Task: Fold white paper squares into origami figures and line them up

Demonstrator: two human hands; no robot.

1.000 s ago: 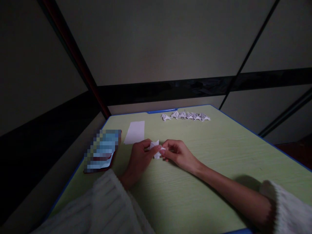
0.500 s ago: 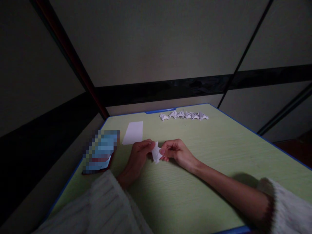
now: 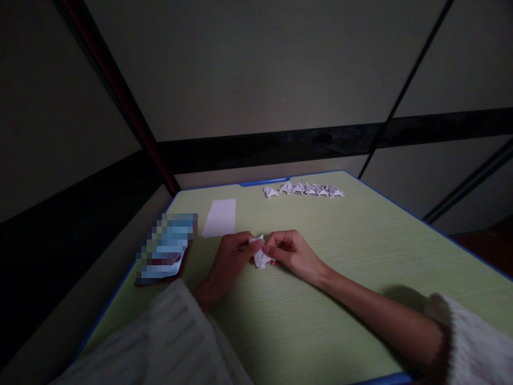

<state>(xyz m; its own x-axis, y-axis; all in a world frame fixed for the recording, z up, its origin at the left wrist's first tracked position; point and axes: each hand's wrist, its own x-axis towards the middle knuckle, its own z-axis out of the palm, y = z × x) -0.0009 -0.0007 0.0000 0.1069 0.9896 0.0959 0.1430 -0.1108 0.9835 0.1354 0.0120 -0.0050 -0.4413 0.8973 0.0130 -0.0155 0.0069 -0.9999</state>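
Between my two hands, just above the middle of the table, is a small white piece of folded paper (image 3: 261, 260) with pointed corners. My left hand (image 3: 236, 254) pinches its left side, thumb on top. From the right, my right hand (image 3: 292, 251) grips it with thumb and fingers, the two thumb tips close together. The undersides of the fingers and part of the paper are hidden. Beyond my left hand lies a flat white paper sheet (image 3: 220, 217). Several small folded paper figures (image 3: 308, 189) stand in a row near the far edge.
The pale green table (image 3: 360, 235) has a blue rim and stands against a panelled wall or cabinet front (image 3: 256, 69). On the left lies a phone-like device (image 3: 170, 246) in a dark red case, its screen blurred out. A blue strip (image 3: 264, 182) runs along the far edge.
The folded paper has turned a little and moved slightly right. My left thumb has slid across its face toward my right thumb. Both hands keep their hold.
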